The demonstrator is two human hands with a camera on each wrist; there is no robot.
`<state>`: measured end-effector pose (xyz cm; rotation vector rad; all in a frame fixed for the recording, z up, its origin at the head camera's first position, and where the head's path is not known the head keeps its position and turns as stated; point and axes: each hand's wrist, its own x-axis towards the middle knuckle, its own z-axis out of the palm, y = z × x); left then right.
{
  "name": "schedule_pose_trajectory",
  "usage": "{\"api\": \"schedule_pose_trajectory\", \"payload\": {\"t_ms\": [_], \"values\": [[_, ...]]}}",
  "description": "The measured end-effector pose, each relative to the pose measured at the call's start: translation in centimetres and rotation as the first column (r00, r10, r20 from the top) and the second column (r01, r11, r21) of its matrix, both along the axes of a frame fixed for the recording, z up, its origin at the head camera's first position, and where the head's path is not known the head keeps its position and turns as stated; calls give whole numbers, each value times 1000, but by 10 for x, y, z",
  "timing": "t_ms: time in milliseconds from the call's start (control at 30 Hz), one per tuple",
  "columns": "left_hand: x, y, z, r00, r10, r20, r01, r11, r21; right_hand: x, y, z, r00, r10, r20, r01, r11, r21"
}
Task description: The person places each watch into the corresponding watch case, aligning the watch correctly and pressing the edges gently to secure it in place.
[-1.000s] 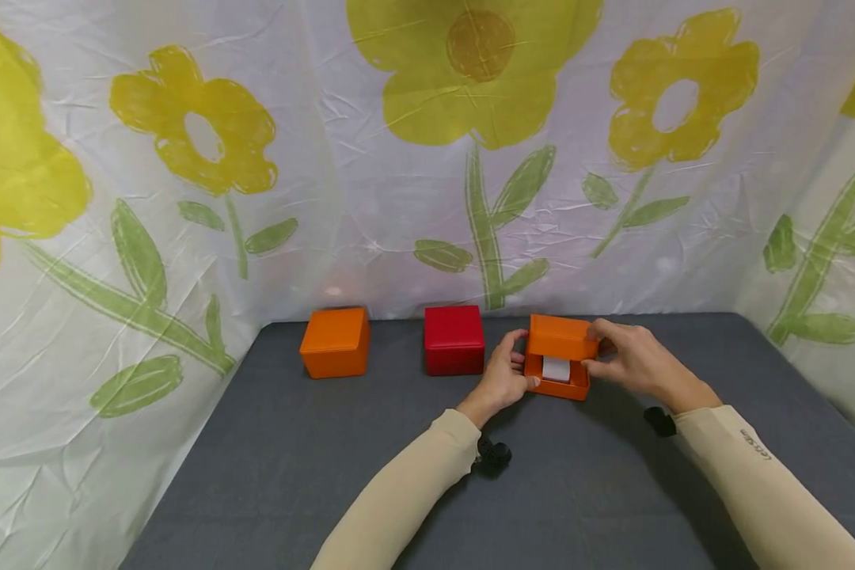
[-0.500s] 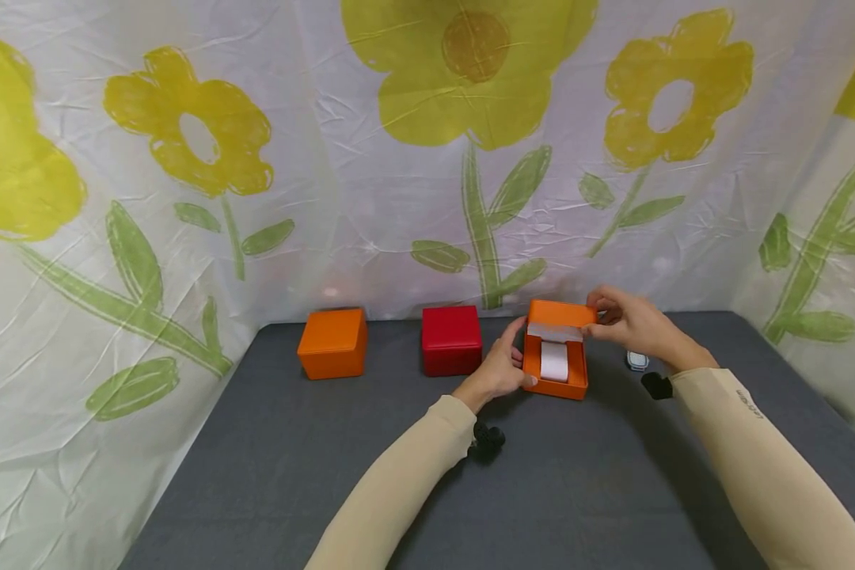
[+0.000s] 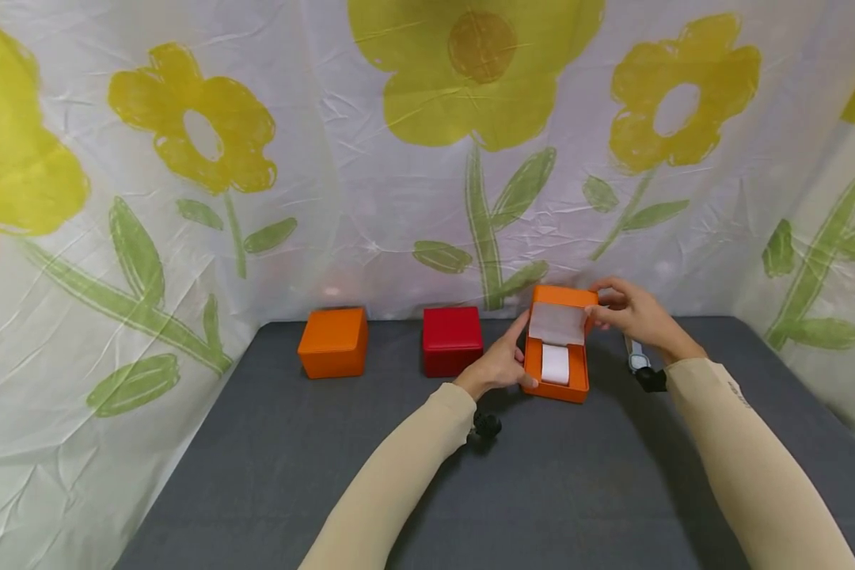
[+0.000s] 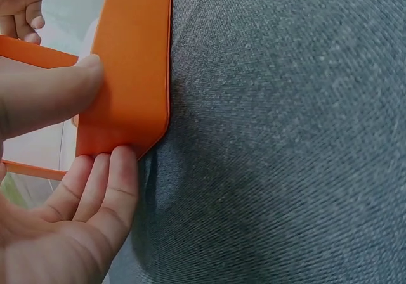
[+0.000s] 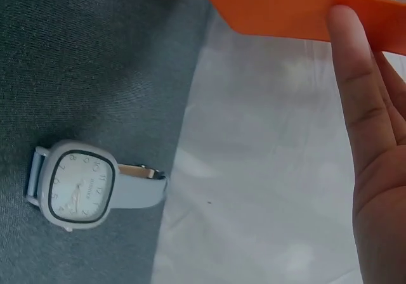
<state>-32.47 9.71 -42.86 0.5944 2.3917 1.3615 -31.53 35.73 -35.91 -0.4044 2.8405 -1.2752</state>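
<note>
The orange watch box (image 3: 577, 372) stands with its lid raised, showing a pale lining (image 3: 557, 323) and a white cushion (image 3: 555, 364). My left hand (image 3: 497, 366) grips the base at its left side; in the left wrist view its thumb lies on the front wall (image 4: 130, 68) and its fingertips touch the side. With my right hand (image 3: 630, 313) I hold the lid's right edge; the right wrist view has a finger against the orange lid (image 5: 285, 11). A light grey-blue wristwatch (image 5: 81, 186) lies on the table right of the box, partly hidden by the right arm in the head view.
A closed red box (image 3: 453, 342) sits left of the open one, and a closed orange box (image 3: 333, 343) farther left. All rest near the back edge of the dark grey table (image 3: 292, 459). Behind hangs a flower-printed white curtain (image 3: 356, 198).
My right hand has swung the lid up and back, from partly raised to upright, uncovering the cushion and lining. More of the wristwatch now shows. The left hand stays on the base.
</note>
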Motion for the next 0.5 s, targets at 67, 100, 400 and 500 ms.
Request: {"api": "schedule_pose_trajectory", "payload": {"t_ms": [67, 100, 400, 500], "values": [[0, -1, 1, 1000, 0, 3, 0, 1000, -1, -2, 0, -1, 1000, -2, -5, 2, 1000, -4], [0, -1, 2, 1000, -1, 4, 1, 1000, -2, -3, 0, -2, 1000, -4, -7, 4, 1000, -9], [1, -1, 2, 1000, -4, -23, 2, 998, -58, -2, -2, -10, 996, -49, -69, 41, 993, -111], [2, -1, 3, 999, 4, -36, -7, 997, -73, -1, -3, -10, 996, -56, -70, 46, 991, -126]]}}
